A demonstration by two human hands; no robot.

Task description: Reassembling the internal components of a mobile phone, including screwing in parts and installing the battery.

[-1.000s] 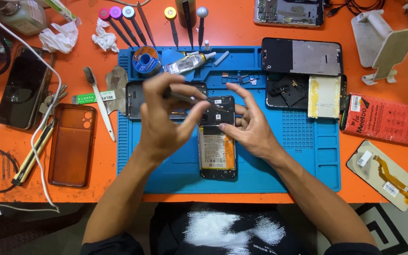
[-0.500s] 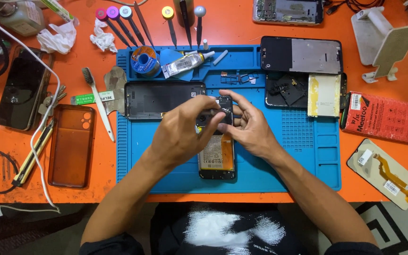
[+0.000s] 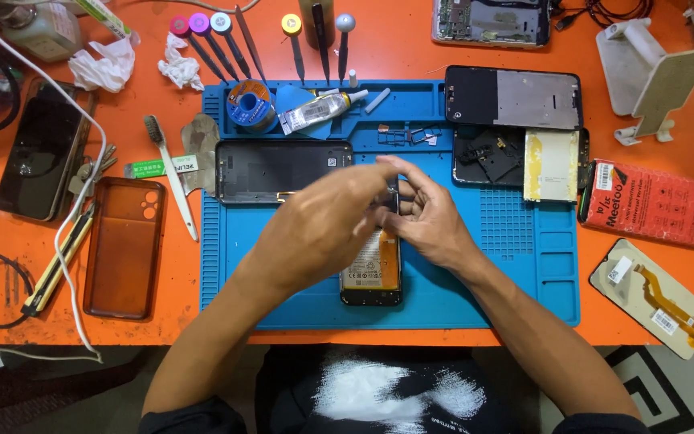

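An opened phone (image 3: pixel 372 275) lies upright on the blue work mat (image 3: pixel 516 265), its orange-labelled battery showing. My left hand (image 3: pixel 323 223) and my right hand (image 3: pixel 434 221) meet over its upper end. Their fingertips pinch a small black part (image 3: pixel 393 198) from both sides. The hands hide most of that part and the top of the phone.
A black back cover (image 3: pixel 283 171) lies just behind my left hand. A phone frame (image 3: pixel 516 98), a second frame with a pale sheet (image 3: pixel 552 165) and a red packet (image 3: pixel 652 205) sit right. Left are a brown case (image 3: pixel 122 245), a black phone (image 3: pixel 42 157) and a toothbrush (image 3: pixel 170 173); screwdrivers (image 3: pixel 218 40) are at the back.
Both hands have come closer together and lower over the phone's top. The small black part, plainly visible between them a second ago, is now mostly covered by the fingers.
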